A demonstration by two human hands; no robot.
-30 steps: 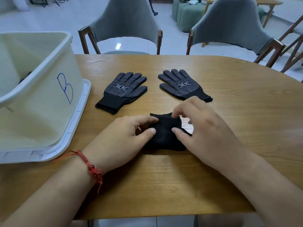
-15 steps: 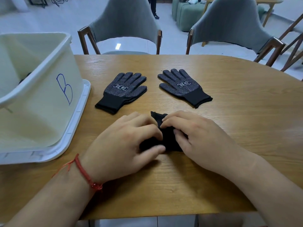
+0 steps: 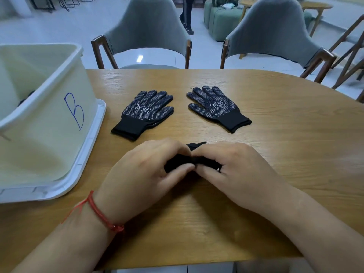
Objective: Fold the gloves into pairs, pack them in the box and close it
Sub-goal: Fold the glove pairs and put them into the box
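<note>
Grip: left hand (image 3: 145, 174) and right hand (image 3: 236, 170) both pinch the rolled pair (image 3: 178, 162), centre frame on the desk (image 3: 295, 138). I judge it may spring open if either slackens before tucking. Box (image 3: 49, 119) sits left.

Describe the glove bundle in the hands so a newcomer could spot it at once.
On the wooden table, look between the left hand and right hand, which both grip it. The black glove bundle is bunched up, unlike the flat dotted gloves behind it.

The left hand (image 3: 145, 174) and right hand (image 3: 236, 170) have closed together over the glove bundle (image 3: 178, 162), rolling it tighter.
</note>
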